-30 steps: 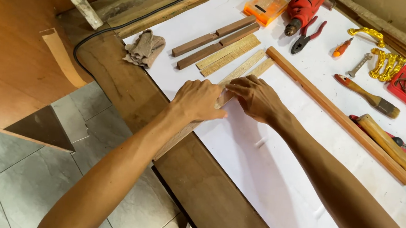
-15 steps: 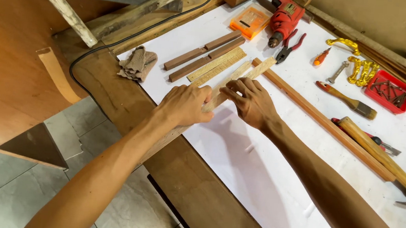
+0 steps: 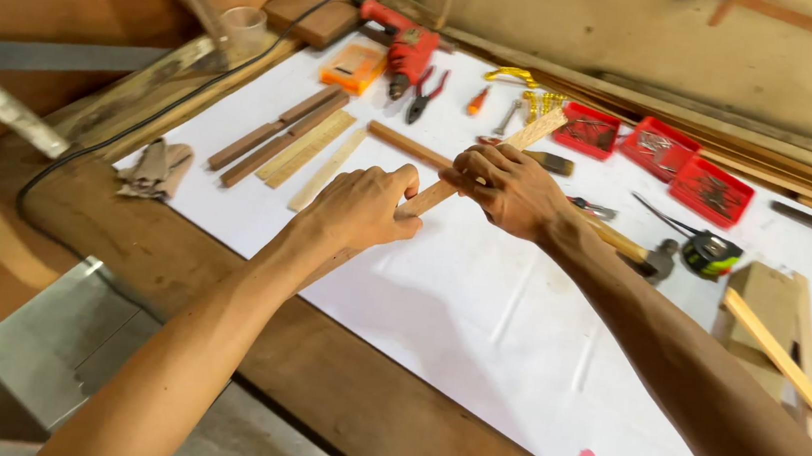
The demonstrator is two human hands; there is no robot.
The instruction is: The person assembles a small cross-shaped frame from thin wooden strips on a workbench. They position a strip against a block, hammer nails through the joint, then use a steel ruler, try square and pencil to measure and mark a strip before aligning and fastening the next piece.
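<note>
White-covered work surface point(image 3: 479, 296) carrying sticks, drill and red trays: both hands, left hand point(image 3: 360, 208) and right hand point(image 3: 506, 188), are now gripping the long wooden strip point(image 3: 537, 131), raising it off the sheet where it was lying pressed flat a second earlier

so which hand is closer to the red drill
Right. The right hand sits below the red drill, gripping the wooden strip; the left hand is lower, farther away.

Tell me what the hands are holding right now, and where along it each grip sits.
Both hold one long wooden strip: left hand near its lower end, right hand around its middle.
</note>
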